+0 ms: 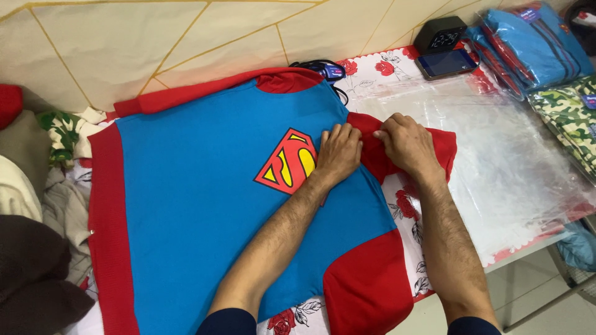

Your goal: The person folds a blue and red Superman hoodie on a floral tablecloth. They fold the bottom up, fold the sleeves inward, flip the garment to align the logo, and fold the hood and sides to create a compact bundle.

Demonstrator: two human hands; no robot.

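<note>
While the left hand [338,152] lies flat, fingers together, pressing on the blue chest of the sweatshirt [205,205] just right of its red and yellow emblem [287,161], the right hand [406,142] sits close beside it, fingers curled and pinching the red fabric of the sleeve [428,152]. The sweatshirt is spread front up across the table [406,214], which wears a white cloth with red flowers; its red collar [288,80] points to the far side and its red hem band [108,236] lies to the left. To the right of the hands a clear plastic bag [496,167] lies flat. Farther off sit a phone [446,63] and a small black clock [439,34]. At the far right are folded clothes in bags [537,46], and at the left a heap of loose clothes [31,217].
</note>
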